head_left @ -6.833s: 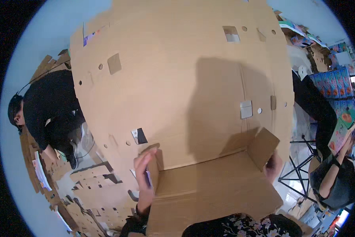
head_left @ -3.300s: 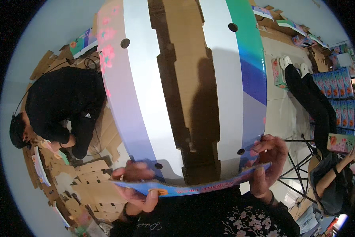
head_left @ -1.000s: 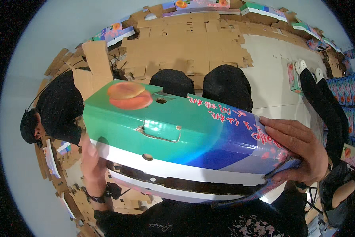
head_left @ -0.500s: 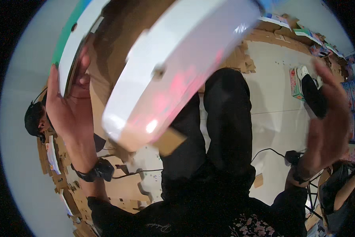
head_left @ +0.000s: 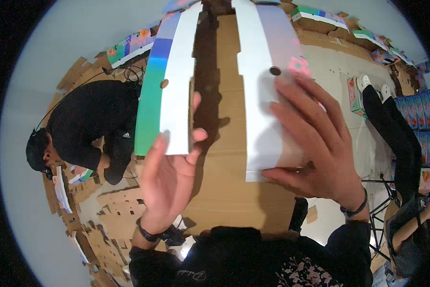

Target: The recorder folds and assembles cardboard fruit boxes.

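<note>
One cardboard box [head_left: 231, 103]: filled the centre and upper centre of the frame, slot facing up, long axis running up and down the picture, lying between both hands. One plain brown end flap [head_left: 243, 198]: lower centre, extended toward the body, near both hands alike. Two printed side panels: right panel [head_left: 259, 103], white and lilac; left panel [head_left: 169, 103], white, green and blue. Right hand [head_left: 320, 153]: spread flat over the right panel's lower end, fingers apart. Left hand [head_left: 169, 184]: pinched the left panel's lower end, thumb outside, fingers inside the slot.
</note>
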`<state>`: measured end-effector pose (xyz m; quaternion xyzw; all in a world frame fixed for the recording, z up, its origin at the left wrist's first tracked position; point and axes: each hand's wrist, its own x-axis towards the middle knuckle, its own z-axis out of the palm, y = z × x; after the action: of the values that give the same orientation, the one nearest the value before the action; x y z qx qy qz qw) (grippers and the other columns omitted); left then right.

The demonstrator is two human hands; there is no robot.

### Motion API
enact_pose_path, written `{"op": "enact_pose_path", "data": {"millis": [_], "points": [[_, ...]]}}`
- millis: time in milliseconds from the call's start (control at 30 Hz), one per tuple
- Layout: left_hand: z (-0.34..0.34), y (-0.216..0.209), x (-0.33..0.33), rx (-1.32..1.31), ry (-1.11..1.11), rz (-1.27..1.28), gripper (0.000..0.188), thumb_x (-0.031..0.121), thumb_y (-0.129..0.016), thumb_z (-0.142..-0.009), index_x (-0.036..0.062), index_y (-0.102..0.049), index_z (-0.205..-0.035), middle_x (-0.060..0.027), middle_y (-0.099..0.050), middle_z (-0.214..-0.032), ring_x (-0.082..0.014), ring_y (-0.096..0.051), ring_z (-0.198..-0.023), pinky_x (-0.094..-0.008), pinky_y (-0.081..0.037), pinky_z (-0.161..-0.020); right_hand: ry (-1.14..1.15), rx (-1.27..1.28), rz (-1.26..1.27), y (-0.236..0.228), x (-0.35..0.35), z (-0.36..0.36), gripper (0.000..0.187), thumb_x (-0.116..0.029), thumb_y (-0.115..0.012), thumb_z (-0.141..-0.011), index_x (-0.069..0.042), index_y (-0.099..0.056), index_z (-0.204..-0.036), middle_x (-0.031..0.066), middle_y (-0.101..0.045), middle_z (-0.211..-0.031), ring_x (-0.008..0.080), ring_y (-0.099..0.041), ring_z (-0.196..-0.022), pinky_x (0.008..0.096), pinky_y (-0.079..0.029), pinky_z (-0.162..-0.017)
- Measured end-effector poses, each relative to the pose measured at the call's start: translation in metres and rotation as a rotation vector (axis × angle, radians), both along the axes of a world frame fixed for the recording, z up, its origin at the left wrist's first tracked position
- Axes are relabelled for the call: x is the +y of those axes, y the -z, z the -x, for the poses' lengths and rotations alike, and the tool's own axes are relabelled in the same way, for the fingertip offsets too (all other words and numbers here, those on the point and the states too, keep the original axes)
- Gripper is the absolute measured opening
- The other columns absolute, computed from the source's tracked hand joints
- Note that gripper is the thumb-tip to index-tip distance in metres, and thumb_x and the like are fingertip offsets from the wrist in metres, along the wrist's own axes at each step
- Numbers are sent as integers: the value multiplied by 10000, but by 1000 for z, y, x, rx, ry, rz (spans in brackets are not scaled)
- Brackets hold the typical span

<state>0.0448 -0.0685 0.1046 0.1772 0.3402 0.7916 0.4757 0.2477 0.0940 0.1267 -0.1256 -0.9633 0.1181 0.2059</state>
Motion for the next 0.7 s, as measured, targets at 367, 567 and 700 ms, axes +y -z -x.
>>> {"op": "enact_pose_path", "data": {"millis": [367,567,700], "points": [[-25,48,-63,589,178,274,615,368,-571,-967,-7,-375,-1413,-267,-574,-1291,-286,-621,-1028,-399,-482,-896,106,330,-155,30,10,-10,431,-341,-807,-721,-87,-692,-1050,125,-698,-1192,349,-622,-1172,403,-496,-978],[-15,76,-105,1534,-564,607,607,105,-712,-830,-28,-430,-1351,-206,-521,-1316,-273,-529,-1190,-374,-454,-956,302,338,-161,56,-7,-24,464,-283,-828,-725,-84,-674,-1116,191,-534,-1401,370,-548,-1249,385,-492,-943],[-13,98,-113,948,-515,851,535,40,-720,-803,10,-484,-1283,-106,-541,-1187,-197,-542,-1061,-294,-464,-883,489,386,91,82,-13,-47,657,-185,-819,-740,-56,-533,-1317,203,-474,-1429,304,-517,-1251,339,-470,-923]]}}
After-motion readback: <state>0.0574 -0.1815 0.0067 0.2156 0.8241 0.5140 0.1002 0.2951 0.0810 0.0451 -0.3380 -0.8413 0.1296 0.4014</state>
